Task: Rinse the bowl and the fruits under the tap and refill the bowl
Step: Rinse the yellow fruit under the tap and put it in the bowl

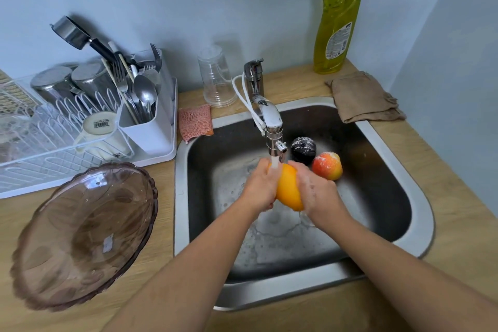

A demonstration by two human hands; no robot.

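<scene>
While water runs from the tap (270,118), both hands keep one orange (289,188) directly under the stream, presumably to wet every side.

- Left hand (260,186): curled round the orange's left flank.
- Right hand (316,188): wrapped over its right flank.
- Apple (327,166), dark round fruit (303,149): on the sink (420,197) floor behind the orange, just beside each other, speckled white; likely awaiting rinsing.
- Bowl (83,234): empty, on the counter left of the sink, apparently tilted, probably draining before refilling.
- Writing: soap bottle (336,24) label too small to read; barcode on a mug (101,124) base, illegible.
</scene>
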